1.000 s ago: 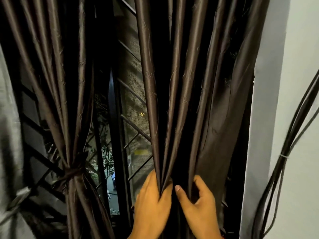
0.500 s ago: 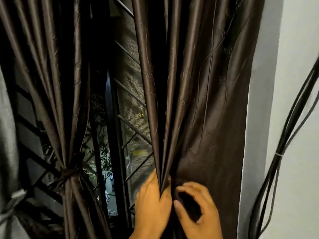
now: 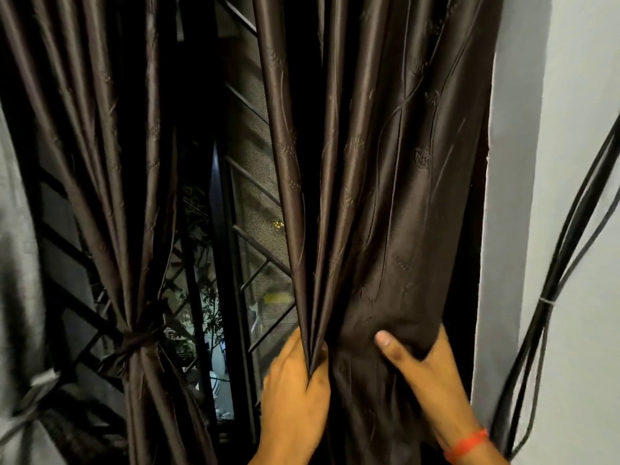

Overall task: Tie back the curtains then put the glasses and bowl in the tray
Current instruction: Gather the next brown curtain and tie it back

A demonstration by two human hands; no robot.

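Note:
Two dark brown satin curtains hang in front of a barred window. The left curtain (image 3: 110,203) is gathered and knotted with a tie-back (image 3: 134,340) at mid height. The right curtain (image 3: 385,203) hangs loose. My left hand (image 3: 295,394) pinches its bunched left folds from the window side. My right hand (image 3: 426,374) wraps around its right edge, thumb in front and fingers behind the cloth. An orange band sits on that wrist. No glasses, bowl or tray are in view.
A window grille with mesh (image 3: 255,209) shows between the curtains, with plants and lights outside. A white wall (image 3: 570,196) stands on the right, with a bundle of black cables (image 3: 553,297) hanging along it. Grey fabric (image 3: 16,297) fills the left edge.
My right hand has moved right, from beside my left hand to the curtain's right edge, and now clasps it. My left hand keeps its pinch on the folds.

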